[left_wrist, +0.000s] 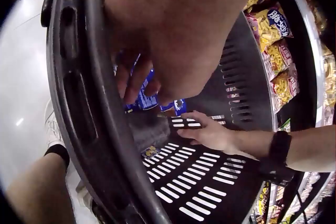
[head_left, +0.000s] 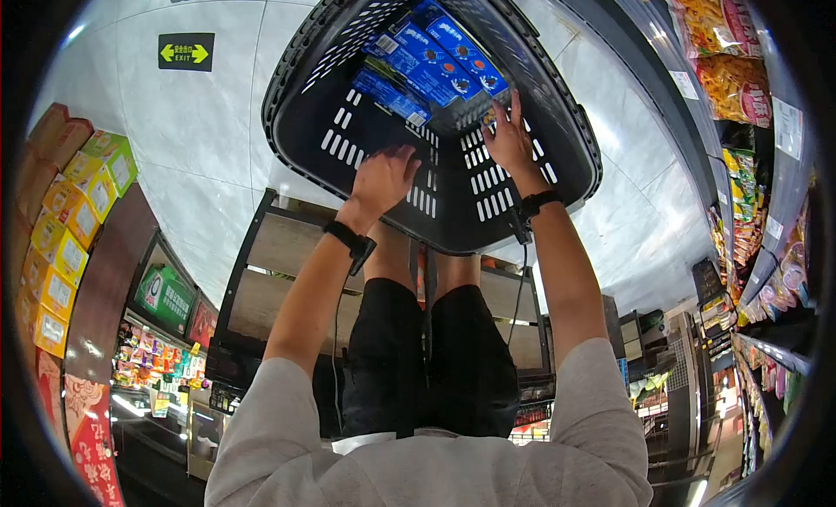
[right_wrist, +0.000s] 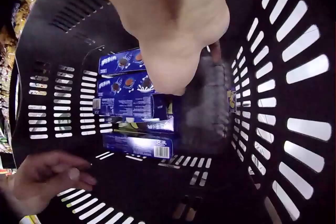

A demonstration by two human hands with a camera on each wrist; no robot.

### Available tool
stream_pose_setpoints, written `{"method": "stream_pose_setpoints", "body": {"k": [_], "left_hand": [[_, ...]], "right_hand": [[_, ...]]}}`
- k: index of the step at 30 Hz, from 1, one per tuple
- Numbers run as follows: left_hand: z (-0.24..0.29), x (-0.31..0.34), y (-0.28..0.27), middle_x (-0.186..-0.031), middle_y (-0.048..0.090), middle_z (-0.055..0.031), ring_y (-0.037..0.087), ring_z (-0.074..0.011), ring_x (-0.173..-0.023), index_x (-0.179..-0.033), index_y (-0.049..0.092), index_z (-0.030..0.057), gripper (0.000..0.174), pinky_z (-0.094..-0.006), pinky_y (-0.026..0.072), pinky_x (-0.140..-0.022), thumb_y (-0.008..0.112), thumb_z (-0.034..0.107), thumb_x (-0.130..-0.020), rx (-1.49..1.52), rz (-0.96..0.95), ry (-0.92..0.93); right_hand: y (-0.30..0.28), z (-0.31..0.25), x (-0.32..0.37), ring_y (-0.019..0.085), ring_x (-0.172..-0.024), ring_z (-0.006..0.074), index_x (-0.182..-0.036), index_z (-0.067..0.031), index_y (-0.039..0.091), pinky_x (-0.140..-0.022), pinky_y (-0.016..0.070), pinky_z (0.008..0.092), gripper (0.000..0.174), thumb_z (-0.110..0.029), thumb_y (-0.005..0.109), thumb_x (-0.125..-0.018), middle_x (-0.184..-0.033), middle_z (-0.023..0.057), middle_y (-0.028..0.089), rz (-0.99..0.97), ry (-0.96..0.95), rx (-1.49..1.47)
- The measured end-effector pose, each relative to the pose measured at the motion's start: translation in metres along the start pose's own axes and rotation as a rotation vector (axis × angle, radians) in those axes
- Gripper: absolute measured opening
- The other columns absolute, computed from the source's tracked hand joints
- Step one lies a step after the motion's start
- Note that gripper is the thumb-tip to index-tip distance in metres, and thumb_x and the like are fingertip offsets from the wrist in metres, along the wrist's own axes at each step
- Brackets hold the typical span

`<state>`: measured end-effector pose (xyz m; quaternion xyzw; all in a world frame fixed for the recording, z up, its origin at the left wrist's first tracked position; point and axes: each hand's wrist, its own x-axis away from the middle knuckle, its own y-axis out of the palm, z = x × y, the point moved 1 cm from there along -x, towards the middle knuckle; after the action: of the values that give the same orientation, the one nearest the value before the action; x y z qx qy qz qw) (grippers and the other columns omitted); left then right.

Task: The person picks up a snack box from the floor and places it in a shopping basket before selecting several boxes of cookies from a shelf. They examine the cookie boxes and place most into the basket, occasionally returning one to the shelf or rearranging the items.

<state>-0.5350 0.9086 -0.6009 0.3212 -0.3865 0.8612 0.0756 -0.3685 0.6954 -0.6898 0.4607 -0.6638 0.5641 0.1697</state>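
Inside a deep black basket (head_left: 300, 145) with slotted walls, several blue boxes (head_left: 435, 58) lie together at the far end, some stacked. My right hand (head_left: 512, 143) reaches into the basket with its fingers spread, fingertips close to the nearest blue box. My left hand (head_left: 383, 183) hangs over the near left part of the basket, fingers loosely bent and nothing held. In the right wrist view, the blue boxes (right_wrist: 126, 98) show printed faces and a barcode, partly covered by my right hand (right_wrist: 170, 50); my left hand (right_wrist: 50, 176) is at lower left.
Shelves of snack bags (head_left: 731, 84) run along the right side. Yellow boxes (head_left: 65, 246) are stacked at the left. A green exit sign (head_left: 185, 51) is on the pale tiled floor (head_left: 209, 115). My legs are just below the basket.
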Motion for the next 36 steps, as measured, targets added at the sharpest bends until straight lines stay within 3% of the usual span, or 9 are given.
{"method": "stream_pose_setpoints", "body": {"k": [3,10,17,19,23,26,29,31,36], "left_hand": [[0.006,0.0,0.002,-0.098,0.073,-0.0187,0.072,-0.0357,-0.087,-0.115,0.069,0.0024,0.029,-0.0423,0.0608,-0.074,0.064,0.025,-0.097,0.05,0.038,0.031],[0.011,-0.006,0.005,-0.099,0.073,-0.0193,0.073,-0.0351,-0.083,-0.115,0.068,0.0009,0.029,-0.0412,0.0609,-0.073,0.063,0.023,-0.097,0.028,-0.021,0.039],[0.004,-0.007,0.004,-0.101,0.073,-0.0193,0.073,-0.0344,-0.087,-0.119,0.066,0.0007,0.032,-0.0405,0.0614,-0.073,0.063,0.024,-0.098,-0.023,-0.041,0.069],[0.004,-0.005,-0.001,-0.103,0.073,-0.0193,0.074,-0.0339,-0.088,-0.12,0.066,0.001,0.032,-0.0407,0.0615,-0.074,0.063,0.024,-0.098,-0.014,-0.051,0.064],[0.015,-0.004,-0.025,-0.106,0.073,-0.0197,0.074,-0.032,-0.089,-0.12,0.067,0.0015,0.032,-0.0401,0.0619,-0.075,0.062,0.025,-0.099,-0.056,-0.173,0.022],[0.005,0.0,-0.02,-0.103,0.073,-0.0192,0.074,-0.0314,-0.088,-0.119,0.067,0.0011,0.032,-0.0383,0.0623,-0.074,0.062,0.026,-0.099,-0.044,-0.134,0.057],[0.0,0.005,-0.016,-0.101,0.073,-0.0186,0.074,-0.0315,-0.087,-0.118,0.068,0.0011,0.032,-0.0381,0.0622,-0.073,0.061,0.027,-0.1,-0.027,-0.124,0.038],[0.001,0.005,-0.016,-0.102,0.073,-0.018,0.074,-0.0315,-0.087,-0.118,0.068,0.001,0.032,-0.0385,0.062,-0.074,0.061,0.027,-0.099,-0.034,-0.135,0.051],[-0.001,0.01,-0.013,-0.103,0.073,-0.0174,0.073,-0.0321,-0.088,-0.116,0.068,0.0007,0.031,-0.0398,0.0613,-0.075,0.062,0.026,-0.099,-0.034,-0.117,0.09]], "right_hand": [[0.004,0.001,-0.002,0.049,-0.135,0.042,-0.153,-0.0115,0.039,-0.104,0.0526,0.0476,0.07,-0.021,0.071,-0.092,-0.168,0.0172,0.004,-0.093,0.028,-0.012],[0.022,0.013,-0.008,0.051,-0.133,0.0399,-0.153,-0.0115,0.04,-0.101,0.0555,0.044,0.069,-0.02,0.07,-0.092,-0.168,0.0184,0.003,0.045,-0.119,0.121],[0.018,0.009,-0.014,0.055,-0.129,0.0377,-0.156,-0.015,0.037,-0.098,0.0569,0.0421,0.072,-0.02,0.07,-0.092,-0.169,0.0177,0.0,0.044,-0.076,0.131],[0.017,0.011,-0.016,0.058,-0.124,0.0456,-0.155,-0.0194,0.038,-0.094,0.057,0.0483,0.072,-0.021,0.072,-0.091,-0.169,0.0176,0.002,0.01,-0.044,0.04],[0.021,0.009,-0.017,0.06,-0.123,0.045,-0.152,-0.0191,0.043,-0.093,0.0574,0.0479,0.068,-0.022,0.072,-0.091,-0.169,0.0178,0.004,-0.09,0.041,-0.024],[0.034,0.018,-0.019,0.059,-0.123,0.0459,-0.15,-0.0195,0.048,-0.093,0.0574,0.0478,0.064,-0.022,0.072,-0.09,-0.168,0.0188,0.005,-0.015,-0.025,0.009],[0.028,0.017,-0.022,0.061,-0.121,0.0415,-0.147,-0.0159,0.053,-0.092,0.0592,0.0449,0.06,-0.018,0.072,-0.09,-0.166,0.0203,0.01,0.15,-0.164,0.139],[0.021,0.012,-0.023,0.058,-0.124,0.0426,-0.149,-0.0215,0.05,-0.094,0.0582,0.0461,0.063,-0.019,0.072,-0.09,-0.166,0.0208,0.012,-0.005,-0.071,0.126],[0.025,0.006,-0.025,0.052,-0.131,0.0427,-0.152,-0.0265,0.046,-0.097,0.0568,0.0467,0.069,-0.019,0.073,-0.089,-0.167,0.0198,0.008,-0.049,-0.001,0.139]]}}
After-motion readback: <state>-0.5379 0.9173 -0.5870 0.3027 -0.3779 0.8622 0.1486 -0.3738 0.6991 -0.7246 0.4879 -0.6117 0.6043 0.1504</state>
